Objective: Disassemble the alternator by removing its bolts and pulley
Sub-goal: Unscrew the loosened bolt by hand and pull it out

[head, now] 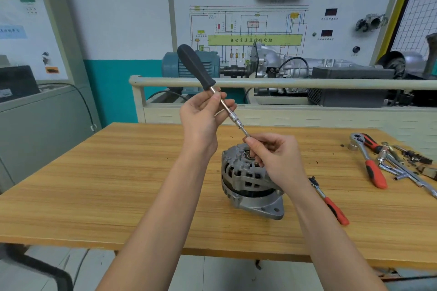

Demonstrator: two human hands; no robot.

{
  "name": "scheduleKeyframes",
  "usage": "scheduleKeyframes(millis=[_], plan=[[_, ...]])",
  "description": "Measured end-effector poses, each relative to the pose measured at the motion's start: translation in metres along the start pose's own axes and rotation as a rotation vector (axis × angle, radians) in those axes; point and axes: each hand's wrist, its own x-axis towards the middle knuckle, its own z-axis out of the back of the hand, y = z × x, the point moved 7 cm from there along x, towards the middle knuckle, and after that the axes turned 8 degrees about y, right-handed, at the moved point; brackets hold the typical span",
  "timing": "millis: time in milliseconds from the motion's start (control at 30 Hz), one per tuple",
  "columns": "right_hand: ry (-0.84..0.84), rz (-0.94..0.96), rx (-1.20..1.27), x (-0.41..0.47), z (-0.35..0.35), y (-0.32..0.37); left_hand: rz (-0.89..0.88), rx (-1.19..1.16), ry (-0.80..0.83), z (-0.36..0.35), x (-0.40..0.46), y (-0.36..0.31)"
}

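your left grip [205, 111] pinches the nut driver [214, 88] shaft; your right grip [269, 153] pinches its lower tip, just above the alternator [248, 179] standing on the tabletop [118, 184].

A wooden table [94, 184] was seen; two red-handled ratchets [373, 168] [331, 203] and a chrome wrench [406, 173] were laid at its right; a wiring-diagram board [248, 19] was mounted behind.
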Motion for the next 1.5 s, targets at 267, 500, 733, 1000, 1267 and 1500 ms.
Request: scheduleKeyframes(millis=[267, 500, 733, 1000, 1267, 1500], plan=[[-0.106, 0.027, -0.199, -0.011, 0.016, 0.008, 0.047, -0.097, -0.074, -0.012, 0.000, 0.024], [-0.072, -0.019, -0.248, -0.012, 0.019, -0.004, 0.101, -0.187, -0.128, -0.012, 0.003, 0.050], [0.102, -0.250, -0.106, -0.001, 0.019, -0.024, 0.193, -0.177, -0.029, -0.009, 0.006, 0.071], [0.046, -0.179, -0.133, 0.007, 0.007, -0.029, 0.273, -0.177, -0.029, -0.030, -0.001, 0.087], [-0.070, -0.016, -0.292, -0.002, 0.003, -0.020, 0.187, -0.210, -0.106, -0.030, 0.002, 0.079], [-0.052, -0.110, -0.391, -0.007, 0.011, -0.024, 0.162, -0.293, -0.114, -0.010, 0.020, 0.053]])
